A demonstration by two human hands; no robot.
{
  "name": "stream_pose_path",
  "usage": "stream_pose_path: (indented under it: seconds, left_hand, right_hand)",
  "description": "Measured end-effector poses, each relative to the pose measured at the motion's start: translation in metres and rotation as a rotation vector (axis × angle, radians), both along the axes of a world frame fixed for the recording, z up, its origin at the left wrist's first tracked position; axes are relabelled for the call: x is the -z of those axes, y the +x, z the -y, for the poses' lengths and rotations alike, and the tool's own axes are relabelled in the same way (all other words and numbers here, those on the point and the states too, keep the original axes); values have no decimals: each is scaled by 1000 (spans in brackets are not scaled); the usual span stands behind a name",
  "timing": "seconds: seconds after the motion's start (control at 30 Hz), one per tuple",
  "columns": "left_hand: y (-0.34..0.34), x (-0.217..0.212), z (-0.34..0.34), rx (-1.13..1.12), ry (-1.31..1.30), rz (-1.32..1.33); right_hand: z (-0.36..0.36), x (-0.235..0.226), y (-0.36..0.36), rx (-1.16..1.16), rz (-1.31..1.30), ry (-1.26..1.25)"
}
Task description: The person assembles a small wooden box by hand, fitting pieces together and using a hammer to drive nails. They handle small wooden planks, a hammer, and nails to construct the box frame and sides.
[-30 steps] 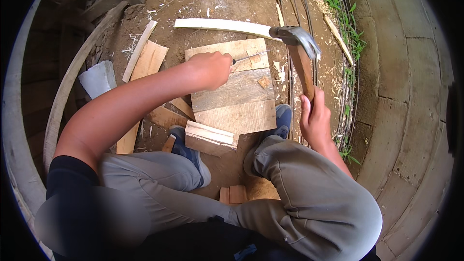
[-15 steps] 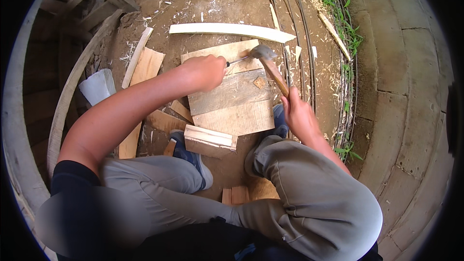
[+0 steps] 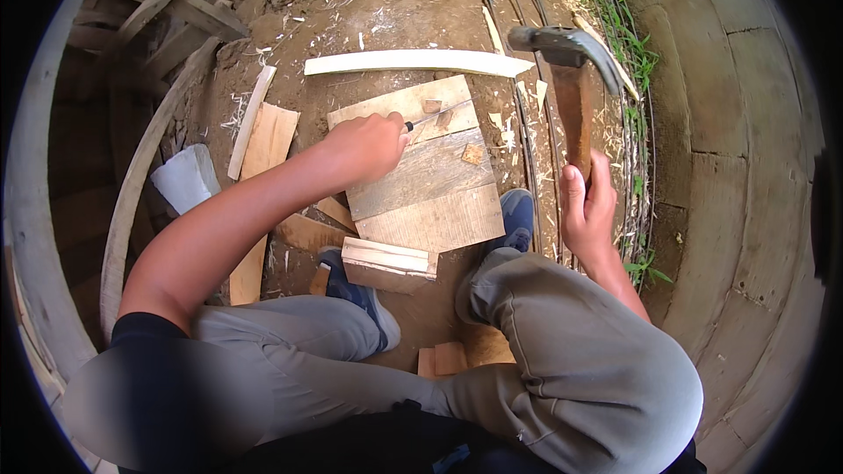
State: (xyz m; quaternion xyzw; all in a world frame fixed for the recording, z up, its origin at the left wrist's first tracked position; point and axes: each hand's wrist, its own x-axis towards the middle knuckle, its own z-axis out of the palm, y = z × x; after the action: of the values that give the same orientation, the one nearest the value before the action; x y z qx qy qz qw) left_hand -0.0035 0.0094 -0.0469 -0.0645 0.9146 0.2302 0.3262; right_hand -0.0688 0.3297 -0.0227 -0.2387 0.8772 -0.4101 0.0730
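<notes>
My left hand [image 3: 369,147] is closed around a screwdriver [image 3: 439,112], whose thin metal shaft points right over the far part of a wooden panel [image 3: 421,175]. The dark handle is mostly hidden in the fist. Two small square patches show on the panel; whether they are holes or bits of wood I cannot tell. To the right, my right hand [image 3: 590,209] grips the wooden handle of a claw hammer [image 3: 575,114]. Its metal head is raised, apart from the panel and the screwdriver. Short wooden blocks [image 3: 389,263] lie at the panel's near edge, between my shoes.
A long pale strip of wood [image 3: 413,62] lies beyond the panel. Boards [image 3: 265,142] and a whitish block [image 3: 186,177] are at the left. Dark rods [image 3: 530,123] run along the ground at the right, beside green plants [image 3: 641,61] and a paved ledge [image 3: 702,123].
The hammer has swung up and to the right, away from the screwdriver, with my right hand. My left hand has shifted slightly, and a square patch now shows beside the screwdriver's shaft.
</notes>
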Motion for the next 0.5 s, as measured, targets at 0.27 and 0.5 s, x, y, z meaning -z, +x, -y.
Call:
stream_pose_path:
  seconds: [0.27, 0.5]
  left_hand:
    - [-2, 12, 33, -37, 176, -77]
    - [-7, -11, 80, 6, 270, 154]
  right_hand:
    - [-16, 28, 11, 151, 719, -425]
    - [-48, 41, 6, -265, 268, 190]
